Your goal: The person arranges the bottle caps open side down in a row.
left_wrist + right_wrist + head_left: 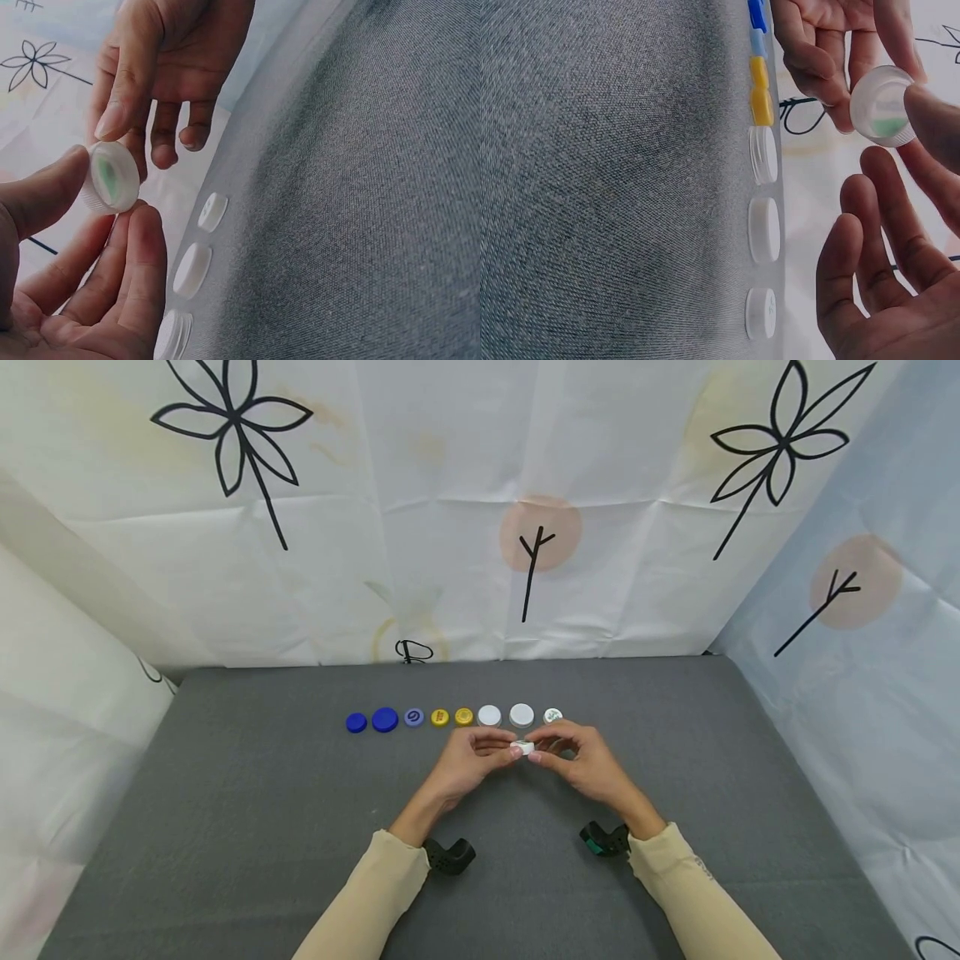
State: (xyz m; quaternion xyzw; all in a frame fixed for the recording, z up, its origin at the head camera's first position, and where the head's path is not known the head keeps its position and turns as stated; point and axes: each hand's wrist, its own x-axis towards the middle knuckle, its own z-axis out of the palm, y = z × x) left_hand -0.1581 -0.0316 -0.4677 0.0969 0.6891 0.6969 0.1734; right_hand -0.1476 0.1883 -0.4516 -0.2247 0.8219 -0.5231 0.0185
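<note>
A small white bottle cap [522, 747] is held up between both hands, just in front of a row of caps. My left hand [467, 768] pinches one side of it with thumb and fingers. On the opposite side my right hand [588, 764] grips its edge between thumb and index finger. The left wrist view shows the held cap [114, 178] tipped on edge, with a green patch on its face. In the right wrist view the other right-hand fingers [885, 247] spread loosely below the cap [881, 106].
Behind the hands the row runs from a small blue cap [356, 722], a larger blue cap [385, 720] and a light blue cap [414, 717] to yellow caps [440, 717], plain white caps [521, 716] and a marked white cap [552, 716]. Patterned cloth walls [450, 568] border the grey table [262, 810].
</note>
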